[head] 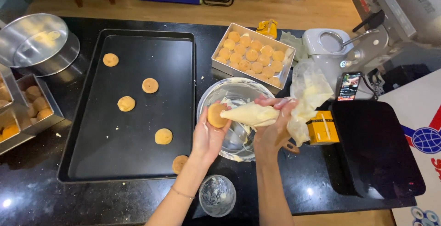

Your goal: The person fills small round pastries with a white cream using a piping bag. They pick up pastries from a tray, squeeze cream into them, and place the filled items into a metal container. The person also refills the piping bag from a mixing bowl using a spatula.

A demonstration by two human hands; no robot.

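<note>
My left hand [207, 136] holds a small round golden cookie [217, 115] upright over a metal mixing bowl [228, 91]. My right hand [275, 127] grips a cream-filled piping bag [255, 114], its tip touching the cookie's face. The bag's loose plastic tail [311, 92] bunches up to the right. A black baking tray [128, 111] on the left carries several flat cookies [150, 85]; one more cookie [179, 163] rests at its near right corner.
A rectangular metal tin [284, 72] full of cookies stands behind the bowl. Round metal pans [39, 42] and tins with cookies [34, 104] sit at far left. A small glass bowl [217, 195] lies near me. A yellow box [322, 127], phone [349, 86] and black scale [374, 148] are at right.
</note>
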